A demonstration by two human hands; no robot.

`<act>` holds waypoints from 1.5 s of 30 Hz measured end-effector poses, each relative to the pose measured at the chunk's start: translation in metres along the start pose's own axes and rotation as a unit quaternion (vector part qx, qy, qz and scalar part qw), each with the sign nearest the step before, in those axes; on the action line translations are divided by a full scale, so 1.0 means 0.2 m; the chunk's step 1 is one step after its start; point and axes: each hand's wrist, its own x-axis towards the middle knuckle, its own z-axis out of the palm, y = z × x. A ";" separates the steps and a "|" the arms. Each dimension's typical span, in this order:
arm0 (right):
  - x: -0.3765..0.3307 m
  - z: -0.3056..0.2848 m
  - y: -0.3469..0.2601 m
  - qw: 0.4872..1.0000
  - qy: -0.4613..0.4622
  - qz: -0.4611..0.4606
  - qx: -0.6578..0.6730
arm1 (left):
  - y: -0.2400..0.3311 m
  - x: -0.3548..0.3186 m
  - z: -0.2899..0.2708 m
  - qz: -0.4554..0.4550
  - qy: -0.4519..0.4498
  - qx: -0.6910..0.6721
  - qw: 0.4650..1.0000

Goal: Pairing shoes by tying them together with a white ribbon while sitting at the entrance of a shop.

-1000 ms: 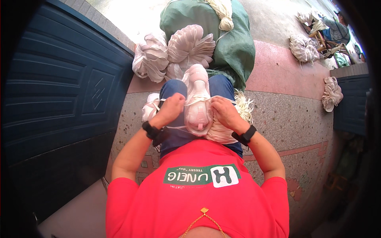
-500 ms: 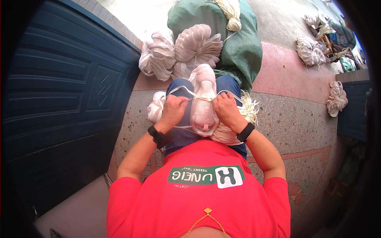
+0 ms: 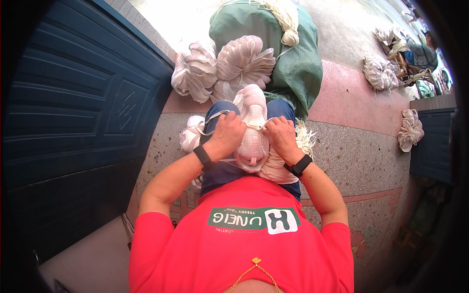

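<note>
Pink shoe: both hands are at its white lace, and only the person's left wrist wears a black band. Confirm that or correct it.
The band count is wrong: the head view shows one on each wrist, a left black band and a right black band. The left hand and right hand are indeed at the white lace of the pink shoe.

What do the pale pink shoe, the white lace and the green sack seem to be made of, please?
Pale pink shoe: perhaps synthetic mesh or fabric, matte, given the fine grid on its surface. White lace: likely woven textile, matte, as it bends in a soft loop. Green sack: probably woven plastic, slightly glossy, judging by its creases and frayed edge, though cloth remains possible.
</note>
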 end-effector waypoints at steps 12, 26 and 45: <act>-0.07 -0.06 -0.11 0.996 -0.061 0.025 -0.054 | 0.04 -0.03 0.00 -0.074 0.016 0.004 0.997; -0.14 -0.01 0.01 0.987 -0.087 0.056 0.124 | -0.06 -0.10 0.07 -0.195 -0.104 -0.331 0.917; -0.02 -0.17 -0.13 0.988 -0.082 -0.090 -0.094 | 0.06 0.26 0.02 -0.087 0.018 -0.258 0.962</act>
